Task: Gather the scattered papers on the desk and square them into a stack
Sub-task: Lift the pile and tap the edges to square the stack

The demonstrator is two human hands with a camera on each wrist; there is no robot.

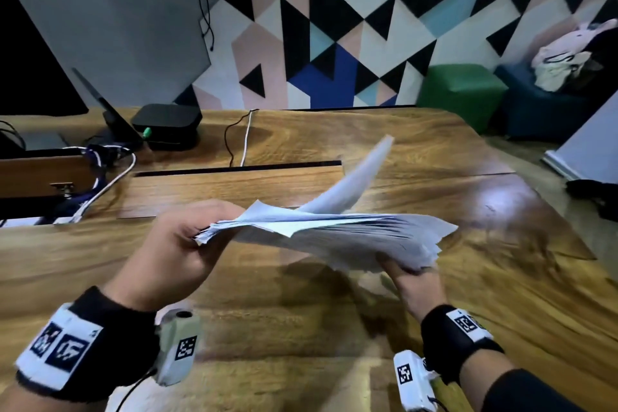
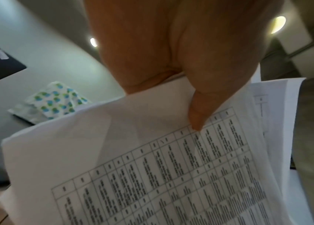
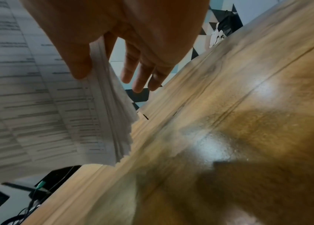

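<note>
step: squaring | left hand (image 1: 174,244) pinches paper stack (image 1: 334,231), right hand (image 1: 409,281) grips the far end | tip: loosen up, tap edges on surface (image 1: 301,328), that stray top sheet (image 1: 361,174) needs tucking in

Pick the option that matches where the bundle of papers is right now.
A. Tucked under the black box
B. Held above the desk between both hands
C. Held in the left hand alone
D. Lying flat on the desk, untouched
B: the papers are lifted clear of the desk, with the left hand gripping one end and the right hand holding the other, edges still uneven.
</note>
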